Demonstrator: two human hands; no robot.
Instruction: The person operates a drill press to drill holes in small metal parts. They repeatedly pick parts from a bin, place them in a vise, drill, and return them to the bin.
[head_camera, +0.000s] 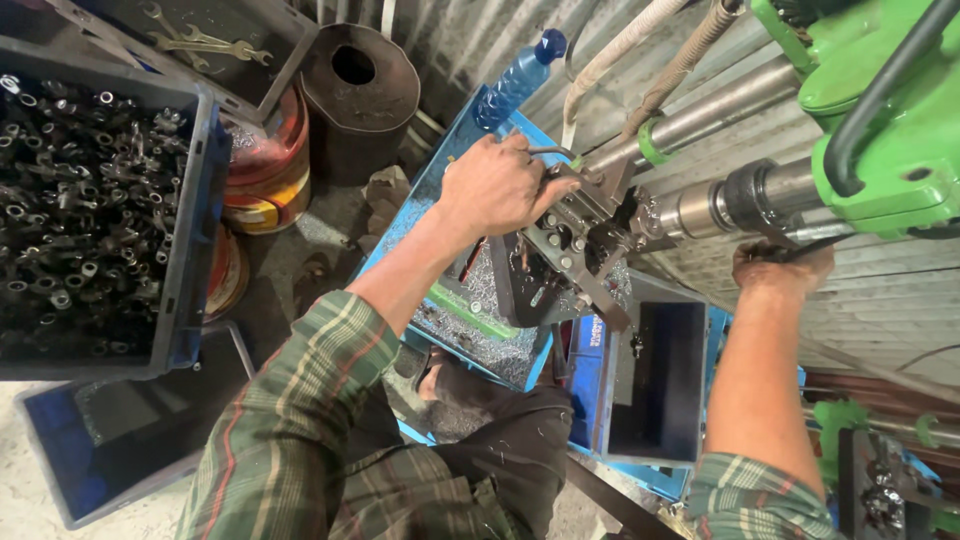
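We see a dark crate (185, 250) full of small metal parts at the left, w/ a blue bottle (520, 78) and a round black drum (358, 95) behind. An open gray box (655, 385) sits below the blue machine table (440, 190), near its front edge. Our left hand (495, 185) is closed on the metal clamp (575, 240) (its long side runs toward the green drill machine (880, 150)). Our right hand (780, 268) holds a dark lever (800, 250), fingers mostly hidden.
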